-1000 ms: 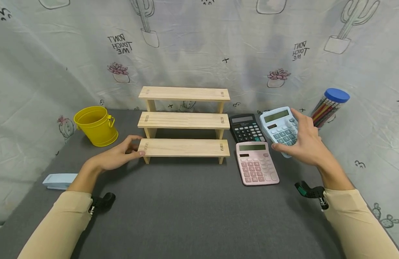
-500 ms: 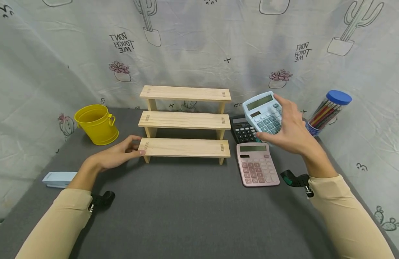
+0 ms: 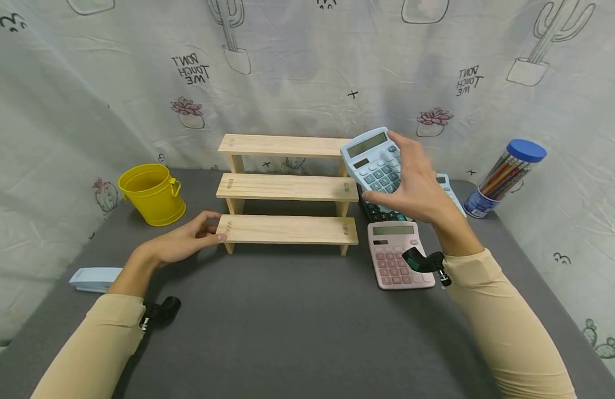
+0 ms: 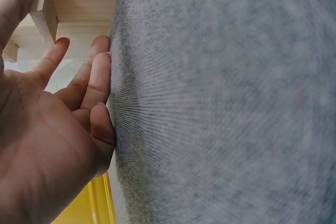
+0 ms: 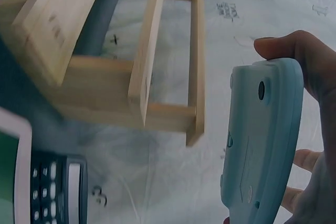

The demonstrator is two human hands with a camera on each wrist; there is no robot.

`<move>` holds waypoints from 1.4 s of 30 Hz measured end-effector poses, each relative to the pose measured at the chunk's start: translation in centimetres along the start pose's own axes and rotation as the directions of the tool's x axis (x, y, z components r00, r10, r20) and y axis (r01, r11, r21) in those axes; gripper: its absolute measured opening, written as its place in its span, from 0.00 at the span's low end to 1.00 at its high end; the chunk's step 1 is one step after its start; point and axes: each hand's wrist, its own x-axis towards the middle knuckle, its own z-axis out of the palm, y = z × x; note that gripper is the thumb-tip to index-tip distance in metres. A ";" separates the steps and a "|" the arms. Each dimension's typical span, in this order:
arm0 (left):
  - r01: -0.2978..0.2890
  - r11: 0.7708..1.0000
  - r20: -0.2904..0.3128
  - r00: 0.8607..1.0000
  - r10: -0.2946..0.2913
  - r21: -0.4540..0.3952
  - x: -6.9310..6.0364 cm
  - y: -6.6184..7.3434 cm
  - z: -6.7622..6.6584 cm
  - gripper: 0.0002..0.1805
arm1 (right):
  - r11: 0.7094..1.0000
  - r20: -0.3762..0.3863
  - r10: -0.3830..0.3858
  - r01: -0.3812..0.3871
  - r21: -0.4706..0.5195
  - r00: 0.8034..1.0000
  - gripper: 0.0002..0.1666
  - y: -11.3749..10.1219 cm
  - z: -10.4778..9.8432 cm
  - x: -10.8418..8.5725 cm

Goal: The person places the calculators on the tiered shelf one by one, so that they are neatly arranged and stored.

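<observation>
My right hand (image 3: 414,180) holds a light blue calculator (image 3: 374,160) raised and tilted, its screen and keys toward the head camera. In the right wrist view the calculator's back (image 5: 257,145) shows, with the thumb over one end. The held calculator overlaps the right end of a three-step wooden display stand (image 3: 287,227) in the head view. At the stand's left end, my left hand (image 3: 185,241) grips the lowest step between thumb and forefinger; its other fingers (image 4: 97,82) curl loosely near the cloth. A pink calculator (image 3: 394,249) and a partly hidden black calculator (image 3: 374,210) lie right of the stand.
Another light blue calculator (image 3: 449,191) lies behind the right wrist. A clear tube of pencils with a blue lid (image 3: 507,172) stands at the back right. At the left are a yellow bucket (image 3: 153,194) and a pale blue stapler-like object (image 3: 94,279). A printed curtain (image 3: 307,72) hangs behind.
My right hand has lifted the light blue calculator and carried it left and upward to the stand's right end, uncovering another light blue one. The left hand stays at the stand.
</observation>
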 end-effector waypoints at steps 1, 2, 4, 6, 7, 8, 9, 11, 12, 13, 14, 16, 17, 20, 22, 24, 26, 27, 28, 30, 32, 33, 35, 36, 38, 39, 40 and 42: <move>0.002 1.000 -0.001 1.000 -0.002 0.002 0.0 0.0 0.0 0.38 | 1.000 0.003 0.003 -0.003 0.002 1.000 0.70 -0.3 0.3 0.3; 0.005 1.000 -0.001 1.000 -0.005 0.004 0.0 0.0 0.0 0.39 | 1.000 0.007 0.004 -0.004 0.005 1.000 0.70 -0.6 0.6 0.5; 0.010 1.000 -0.004 1.000 -0.010 0.006 0.0 0.0 0.1 0.39 | 1.000 0.012 0.003 -0.003 0.006 1.000 0.70 -1.1 1.1 1.1; 0.011 1.000 -0.006 1.000 -0.011 0.007 0.0 0.0 0.0 0.39 | 1.000 0.020 -0.001 0.001 0.006 1.000 0.70 -1.8 1.6 1.7; 0.011 1.000 -0.005 1.000 -0.011 0.007 0.0 0.0 0.0 0.39 | 1.000 0.023 -0.005 0.005 0.005 1.000 0.69 -2.1 1.8 1.9; 0.011 1.000 -0.005 1.000 -0.011 0.006 0.0 0.0 0.0 0.39 | 1.000 0.026 -0.011 0.011 0.006 1.000 0.69 -2.4 1.9 2.2; 0.011 1.000 -0.005 1.000 -0.011 0.007 0.0 0.0 0.0 0.39 | 1.000 0.030 -0.015 0.015 0.003 0.999 0.69 -2.6 2.1 2.5; 0.011 1.000 -0.003 1.000 -0.011 0.006 0.0 -0.1 -0.1 0.39 | 0.999 0.036 -0.033 0.033 -0.003 0.999 0.68 -3.2 2.6 3.1; 0.011 1.000 -0.001 1.000 -0.011 0.004 0.0 -0.1 -0.1 0.38 | 0.999 0.038 -0.044 0.045 -0.007 0.998 0.68 -3.4 2.8 3.4; 0.009 1.000 0.001 1.000 -0.009 0.004 0.0 -0.1 -0.1 0.38 | 0.998 0.039 -0.054 0.055 -0.012 0.998 0.68 -3.6 3.0 3.7; 0.010 1.000 0.003 1.000 -0.010 0.004 0.1 -0.1 -0.1 0.38 | 0.998 0.040 -0.063 0.063 -0.018 0.997 0.68 -3.8 3.1 4.0; 0.010 1.000 0.006 1.000 -0.010 0.003 0.2 0.0 -0.2 0.39 | 0.997 0.039 -0.076 0.077 -0.026 0.996 0.68 -4.2 3.5 4.6; 0.009 1.000 0.008 1.000 -0.009 0.003 0.3 0.0 -0.2 0.39 | 0.996 0.039 -0.080 0.081 -0.028 0.996 0.68 -4.4 3.7 4.9; 0.013 1.000 0.010 1.000 -0.013 0.005 0.3 0.0 -0.3 0.39 | 0.997 0.047 -0.064 0.066 -0.032 0.997 0.68 -5.1 4.3 5.7; 0.018 1.000 0.008 1.000 -0.019 0.011 0.3 0.0 -0.3 0.39 | 0.998 0.054 -0.049 0.051 -0.029 0.997 0.68 -5.5 4.8 6.2; 0.023 1.000 0.008 1.000 -0.023 0.014 0.2 0.0 -0.3 0.39 | 0.999 0.062 -0.038 0.039 -0.026 0.997 0.67 -5.9 5.3 6.8; 0.027 1.000 0.008 1.000 -0.027 0.016 0.2 -0.1 -0.3 0.39 | 0.999 0.067 -0.031 0.032 -0.020 0.997 0.67 -6.3 5.7 7.3; 0.027 0.999 0.008 1.000 -0.027 0.017 0.2 -0.1 -0.3 0.39 | 0.999 0.068 -0.029 0.030 -0.018 0.997 0.67 -6.4 5.9 7.6; 0.027 1.000 0.008 1.000 -0.027 0.016 0.2 -0.1 -0.3 0.39 | 0.999 0.068 -0.028 0.029 -0.014 0.997 0.66 -6.6 6.1 7.8; 0.025 1.000 0.007 1.000 -0.025 0.011 0.2 -0.2 -0.3 0.39 | 1.000 0.067 -0.026 0.026 -0.006 0.997 0.66 -6.9 6.4 8.3; 0.021 1.000 0.004 1.000 -0.021 0.008 0.2 -0.2 -0.3 0.39 | 1.000 0.068 -0.023 0.023 0.007 0.997 0.66 -7.3 6.8 8.7; 0.019 1.000 0.003 1.000 -0.019 0.007 0.2 -0.3 -0.3 0.39 | 1.000 0.070 -0.021 0.020 0.011 0.997 0.66 -7.4 6.9 9.0; 0.015 1.000 0.003 1.000 -0.015 0.005 0.2 -0.3 -0.3 0.38 | 1.000 0.077 -0.017 0.016 0.021 0.997 0.65 -7.8 7.3 9.4; 0.013 1.000 0.004 1.000 -0.013 0.004 0.2 -0.3 -0.3 0.38 | 1.000 0.079 -0.016 0.014 0.023 0.997 0.65 -7.9 7.5 9.6; 0.011 1.000 0.005 1.000 -0.011 0.000 0.3 -0.4 -0.2 0.38 | 1.000 0.092 -0.006 0.004 0.022 0.996 0.65 -8.3 7.8 10.0; 0.010 1.000 0.005 1.000 -0.010 -0.001 0.3 -0.4 -0.2 0.38 | 1.000 0.096 -0.002 0.001 0.016 0.995 0.64 -8.5 8.0 10.2; 0.010 1.000 0.004 1.000 -0.010 -0.002 0.3 -0.3 -0.2 0.38 | 1.000 0.101 0.001 -0.002 0.012 0.995 0.64 -8.6 8.3 10.4; 0.009 1.000 0.001 1.000 -0.009 -0.004 0.2 -0.3 -0.2 0.37 | 1.000 0.113 0.009 -0.009 0.004 0.994 0.64 -9.0 8.7 10.8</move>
